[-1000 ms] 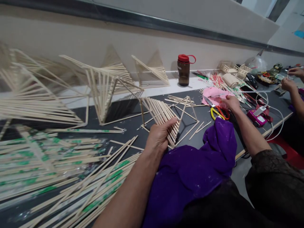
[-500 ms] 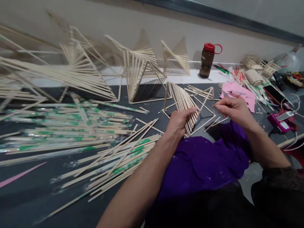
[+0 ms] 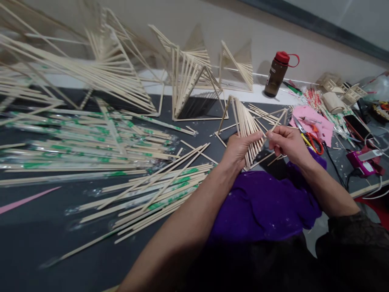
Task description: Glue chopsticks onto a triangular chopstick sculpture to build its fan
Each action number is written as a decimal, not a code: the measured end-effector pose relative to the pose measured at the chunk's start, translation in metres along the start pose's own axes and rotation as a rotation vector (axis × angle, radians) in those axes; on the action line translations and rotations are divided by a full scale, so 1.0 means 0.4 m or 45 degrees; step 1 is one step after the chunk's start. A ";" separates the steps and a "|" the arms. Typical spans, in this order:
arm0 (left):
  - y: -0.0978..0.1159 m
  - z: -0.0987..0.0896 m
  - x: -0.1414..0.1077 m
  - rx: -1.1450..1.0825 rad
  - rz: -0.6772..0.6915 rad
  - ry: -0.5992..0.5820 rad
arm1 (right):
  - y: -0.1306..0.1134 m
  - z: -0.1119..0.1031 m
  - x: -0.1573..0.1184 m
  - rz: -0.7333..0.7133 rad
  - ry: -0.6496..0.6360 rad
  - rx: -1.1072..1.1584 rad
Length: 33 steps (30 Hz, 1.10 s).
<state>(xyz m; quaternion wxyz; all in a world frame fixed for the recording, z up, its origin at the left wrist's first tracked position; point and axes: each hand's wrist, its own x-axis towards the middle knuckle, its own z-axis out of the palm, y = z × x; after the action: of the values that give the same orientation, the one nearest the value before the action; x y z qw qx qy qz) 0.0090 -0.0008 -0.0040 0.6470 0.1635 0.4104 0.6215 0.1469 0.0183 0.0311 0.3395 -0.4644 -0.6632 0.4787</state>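
Note:
My left hand is closed around the lower right side of a small model of thin wooden sticks, its thumb lying across the fanned row. Close beside that thumb, the fingertips of my right hand are pinched together at the edge of the stick row. Whatever is between them is too small to make out. A triangular stick frame forms the model's base, partly hidden by my hands. Purple cloth lies below both hands.
Chopsticks in green-marked wrappers and loose sticks cover the left side. Larger stick models stand along the wall. A brown bottle with a red lid is behind. Scissors, pink paper and a phone lie right.
My right hand has moved left and down to the model, its fingertips meeting the stick row beside my left thumb. Orange-handled scissors now show behind it. The view has shifted slightly.

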 end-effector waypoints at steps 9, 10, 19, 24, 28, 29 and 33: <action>-0.003 0.001 0.003 0.007 0.028 0.006 | 0.013 0.009 0.002 0.040 0.000 0.028; -0.003 0.001 0.003 0.006 0.029 -0.001 | 0.014 0.009 0.002 0.039 0.002 0.026; -0.004 -0.001 0.003 0.041 0.033 0.004 | 0.008 0.012 0.001 0.070 0.018 -0.008; -0.004 -0.002 0.005 0.059 0.029 0.010 | 0.010 0.012 0.002 0.032 0.014 -0.021; -0.003 0.000 0.003 0.059 0.016 -0.004 | 0.021 0.010 0.004 -0.021 0.014 -0.012; -0.003 0.001 0.003 0.054 0.017 -0.004 | 0.023 0.010 0.004 -0.026 0.013 -0.015; -0.002 0.003 0.001 0.036 0.018 0.011 | 0.029 0.009 0.005 -0.038 0.012 -0.049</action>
<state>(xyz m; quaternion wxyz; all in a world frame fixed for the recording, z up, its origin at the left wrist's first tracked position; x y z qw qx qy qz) 0.0103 -0.0001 -0.0041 0.6384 0.1731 0.4207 0.6208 0.1462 0.0202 0.0191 0.3406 -0.4630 -0.6777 0.4586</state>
